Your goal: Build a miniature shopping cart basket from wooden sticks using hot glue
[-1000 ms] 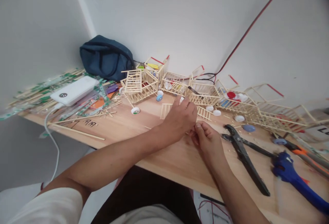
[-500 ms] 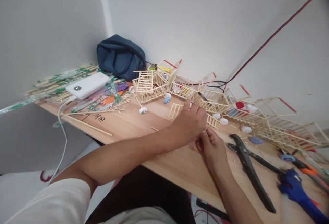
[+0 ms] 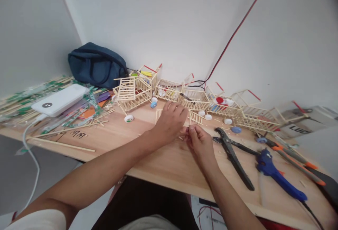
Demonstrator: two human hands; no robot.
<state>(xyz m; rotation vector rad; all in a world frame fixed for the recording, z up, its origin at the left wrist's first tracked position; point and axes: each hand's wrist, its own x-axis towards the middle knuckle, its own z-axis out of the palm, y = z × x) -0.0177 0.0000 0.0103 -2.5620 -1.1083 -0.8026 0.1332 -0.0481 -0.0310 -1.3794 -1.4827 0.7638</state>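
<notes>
My left hand (image 3: 170,119) and my right hand (image 3: 199,140) meet at the middle of the wooden table (image 3: 163,159), fingertips pinched together on small thin wooden sticks (image 3: 185,128). What exactly lies between the fingers is mostly hidden. Flat stick ladder pieces (image 3: 195,117) lie on the table just beyond my hands. A row of small stick carts (image 3: 185,96) with bottle-cap wheels stands along the wall behind them.
Black pliers (image 3: 232,154) and a blue glue gun (image 3: 274,173) lie right of my hands. A dark blue bag (image 3: 96,64), a white power bank (image 3: 59,99) with its cable and chopstick wrappers (image 3: 23,94) fill the left. Loose bottle caps (image 3: 129,118) are scattered about. A red wire (image 3: 237,25) runs up the wall.
The camera view has swung about; my hands have stayed together at the same spot on the table, still pinched on the small sticks.
</notes>
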